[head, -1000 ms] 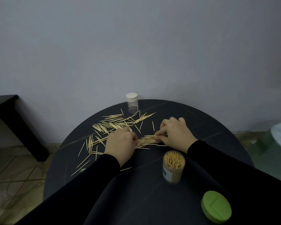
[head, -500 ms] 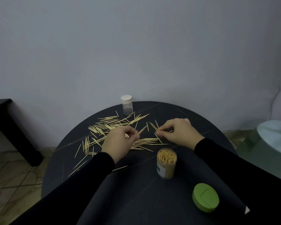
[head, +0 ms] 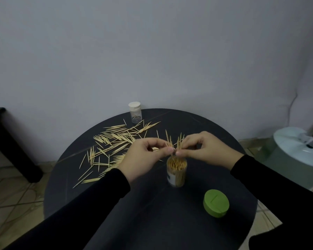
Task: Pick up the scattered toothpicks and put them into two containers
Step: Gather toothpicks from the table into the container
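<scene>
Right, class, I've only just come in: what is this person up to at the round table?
A person is gathering toothpicks. Both hands, left hand and right hand, pinch a small bundle of toothpicks upright just above the open, nearly full container. Its green lid lies nearby. Many scattered toothpicks remain on the black table, by a small white-capped container.

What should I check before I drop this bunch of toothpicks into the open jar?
1. Bunch held by both hands: ok, left hand and right hand pinch it.
2. Bunch upright: ok, tips point up.
3. Bunch over the jar mouth: ok, hands sit just above it.
4. Jar open: ok, green lid lies apart on the table.
5. Room left in jar: cannot tell, it looks nearly full.
6. Small jar ready: not ok, its white cap is on.
</scene>
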